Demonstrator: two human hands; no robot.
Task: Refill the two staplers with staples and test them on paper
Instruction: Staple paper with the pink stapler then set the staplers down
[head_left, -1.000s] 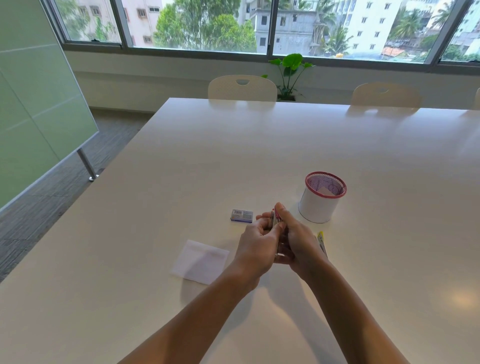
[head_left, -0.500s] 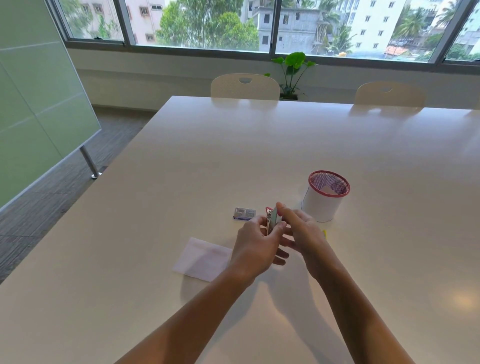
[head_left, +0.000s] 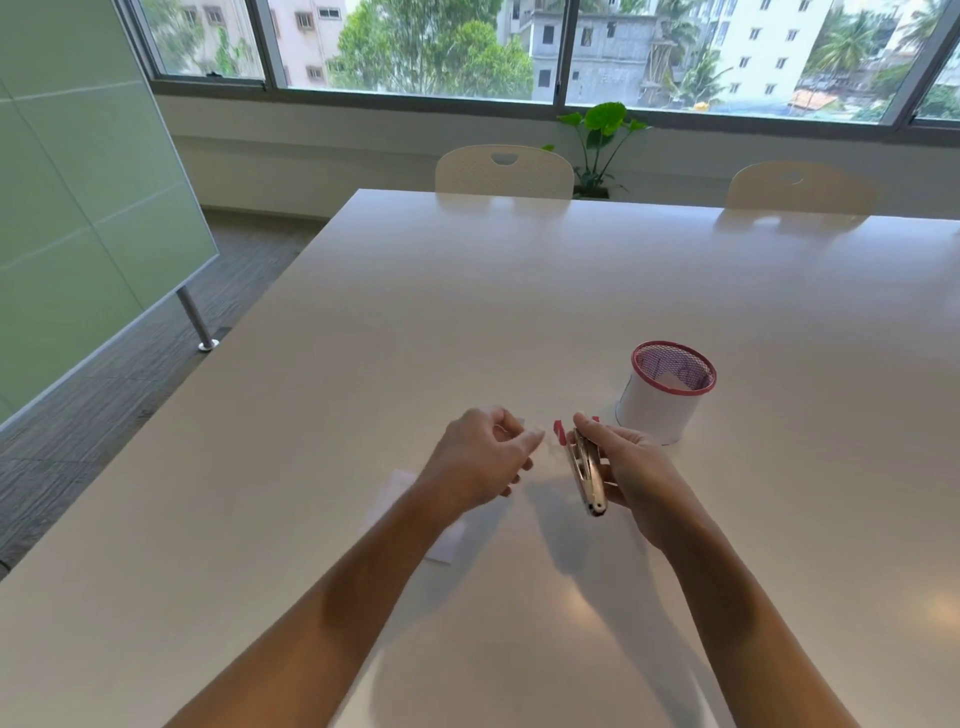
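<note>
- white table (head_left: 363, 312) spreads under both hands
- mesh pen cup (head_left: 665, 410) with a red rim stands just beyond the right hand
- paper (head_left: 441, 545) lies flat beneath the left wrist, partly hidden
- right hand (head_left: 631, 467) holds the metal stapler (head_left: 587, 467), fingers curled round it, red end pointing away
- left hand (head_left: 483, 457) hangs just left of the stapler, apart from it, fingers curled; whether they pinch anything is too blurred to tell

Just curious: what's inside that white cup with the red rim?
Inside the cup, past its red mesh rim, a pale folded piece, perhaps paper, shows. The wall hides anything lower down, so what else it holds cannot be seen.
</note>
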